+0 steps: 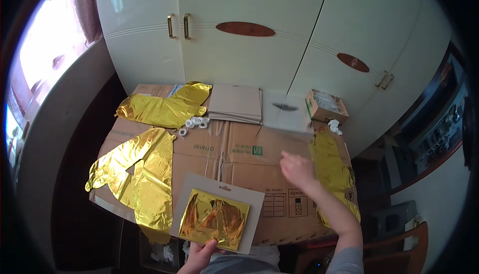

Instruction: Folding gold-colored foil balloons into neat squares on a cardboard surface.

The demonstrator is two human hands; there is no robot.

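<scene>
My left hand (201,255) grips the lower edge of a grey backing card (254,209), thumb on top. A folded gold foil balloon (214,219) lies flat against this card, below its hanger hole. Over the right half of the cardboard, my right hand (298,168) is closed, its fingertips pinched. Faint see-through film, apparently a clear plastic bag (295,141), reaches from those fingertips toward a stack of clear bags (285,112); its outline is hard to make out. To the left is a spread gold foil balloon (149,179).
Flattened cardboard (199,149) covers the table. Along its back lie another gold balloon (162,107), white rolls (195,123), a stack of grey cards (235,105) and a small box (327,105). More gold foil (329,169) lies right. Cabinets (244,54) stand behind.
</scene>
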